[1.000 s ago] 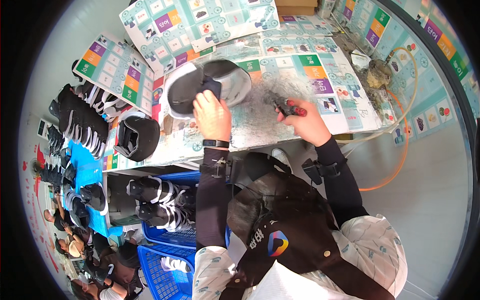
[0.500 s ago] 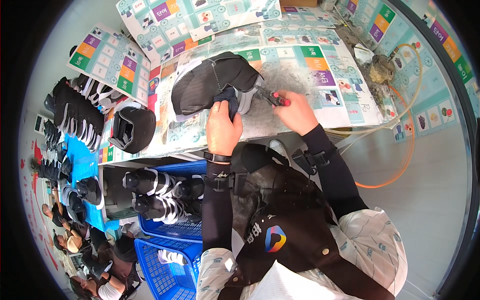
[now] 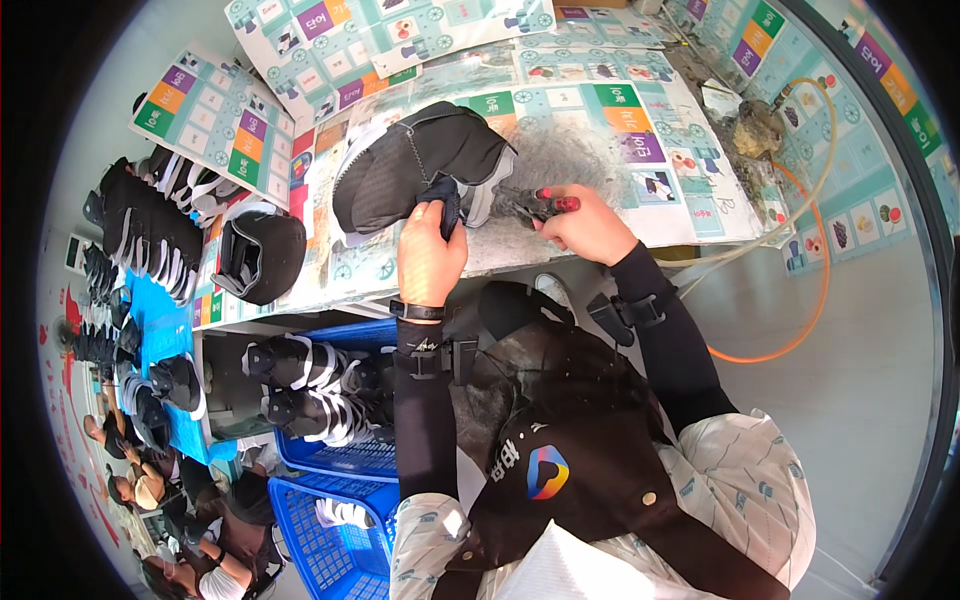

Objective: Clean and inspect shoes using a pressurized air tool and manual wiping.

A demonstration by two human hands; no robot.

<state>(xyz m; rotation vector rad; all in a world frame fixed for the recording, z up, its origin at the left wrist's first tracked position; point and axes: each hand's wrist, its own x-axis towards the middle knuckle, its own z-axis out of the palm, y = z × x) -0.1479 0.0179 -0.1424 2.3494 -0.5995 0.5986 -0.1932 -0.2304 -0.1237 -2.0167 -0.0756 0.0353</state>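
Observation:
A black shoe (image 3: 390,180) with a grey and white edge lies on its side on the worktable, its rounded end to the left. My left hand (image 3: 432,255) pinches the dark fabric flap (image 3: 446,196) at its near side. In my right hand (image 3: 590,228) are red-handled pliers (image 3: 538,203), jaws pointing left at the shoe's grey edge. Whether the jaws touch the edge I cannot tell. Left of these, apart from both hands, sits another black shoe (image 3: 265,255) with its opening toward me.
Printed sheets cover the tabletop (image 3: 660,215), smudged dark beyond the pliers. Blue baskets (image 3: 340,460) with black and white shoes stand below, left. An orange hose (image 3: 822,300) hangs at the right. More shoes (image 3: 150,225) and several people (image 3: 150,480) are at the far left.
The pliers' jaws have dropped a little toward me along the shoe's edge, and the tool lies more level. My left hand still pinches the flap. The whole view has shifted slightly.

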